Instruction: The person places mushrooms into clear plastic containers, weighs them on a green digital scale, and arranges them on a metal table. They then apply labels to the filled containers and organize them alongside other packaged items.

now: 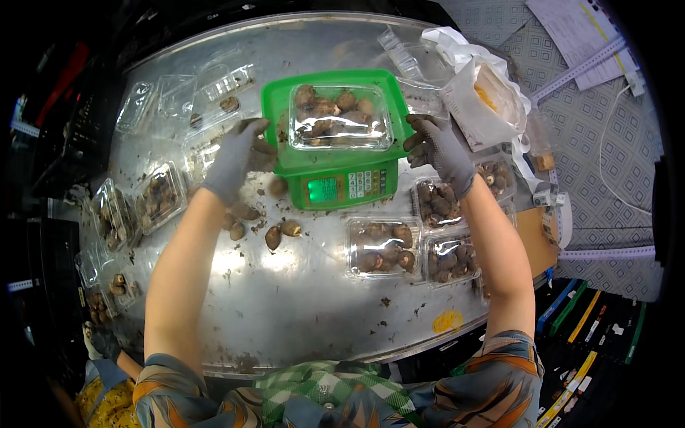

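Observation:
A green digital weighing scale (342, 184) stands on the metal table, its display lit. In its green tray (332, 160) sits a closed clear plastic clamshell box (341, 117) of brown taro-like tubers. My left hand (243, 155), in a grey glove, is beside the tray's left rim with its fingers apart. At the right rim is my gloved right hand (436, 147), fingers spread and curved. Whether the fingertips touch the rim is hard to tell. Loose tubers (282, 232) lie in front of the scale, near my left forearm.
Filled clamshell boxes (382, 246) are grouped at right, others (160, 195) at left. Empty clear boxes (176, 96) lie back left. A white bag (484, 101) stands back right. Yellow rubber bands (447, 321) lie near the front edge. Another person's gloved hand (104, 342) shows lower left.

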Tool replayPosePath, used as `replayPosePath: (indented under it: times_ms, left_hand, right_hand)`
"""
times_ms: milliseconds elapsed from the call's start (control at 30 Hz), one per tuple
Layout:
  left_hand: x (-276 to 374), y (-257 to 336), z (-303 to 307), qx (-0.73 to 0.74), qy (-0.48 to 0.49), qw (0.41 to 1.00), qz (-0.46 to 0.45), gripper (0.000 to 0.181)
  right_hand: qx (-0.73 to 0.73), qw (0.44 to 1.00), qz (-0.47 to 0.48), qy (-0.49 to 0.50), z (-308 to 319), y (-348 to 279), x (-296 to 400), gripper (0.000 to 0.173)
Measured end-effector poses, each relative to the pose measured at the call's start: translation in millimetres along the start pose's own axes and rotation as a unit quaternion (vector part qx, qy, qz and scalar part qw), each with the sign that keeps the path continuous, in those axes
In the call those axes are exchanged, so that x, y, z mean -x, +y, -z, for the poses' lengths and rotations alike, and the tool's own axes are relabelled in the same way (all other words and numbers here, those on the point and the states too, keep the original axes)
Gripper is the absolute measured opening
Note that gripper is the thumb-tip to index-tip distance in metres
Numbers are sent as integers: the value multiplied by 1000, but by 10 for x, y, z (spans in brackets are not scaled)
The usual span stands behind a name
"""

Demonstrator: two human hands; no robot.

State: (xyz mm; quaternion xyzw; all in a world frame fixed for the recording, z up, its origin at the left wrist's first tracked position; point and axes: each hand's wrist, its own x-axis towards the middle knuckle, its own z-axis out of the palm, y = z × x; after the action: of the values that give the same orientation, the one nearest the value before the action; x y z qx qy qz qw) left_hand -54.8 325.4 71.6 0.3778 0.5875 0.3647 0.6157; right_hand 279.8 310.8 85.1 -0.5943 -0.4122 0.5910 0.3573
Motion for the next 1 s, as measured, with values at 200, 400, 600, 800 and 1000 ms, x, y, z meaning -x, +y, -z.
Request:
replayPosePath:
  times_ms: [200, 400, 600, 800, 1000]
  left_hand:
    - [-75, 46, 19, -12, -30, 999, -19, 54]
    - [-104, 11, -88, -42, -38, 998, -7, 57]
    - [-145, -59, -138, -50, -53, 997, 6, 55]
    - [-143, -101, -241, -42, -75, 996, 17, 51]
    - [-70, -53, -220, -49, -68, 996, 17, 50]
  right_hand:
    - [8, 998, -41, -48, -156, 79, -71, 47]
    - [1, 997, -48, -65, -185, 162, -136, 45]
    - [-2, 996, -57, -69, -172, 195, -162, 43]
    - [-7, 996, -53, -69, -223, 202, -196, 40]
    - [-11, 996, -59, -58, -147, 117, -97, 39]
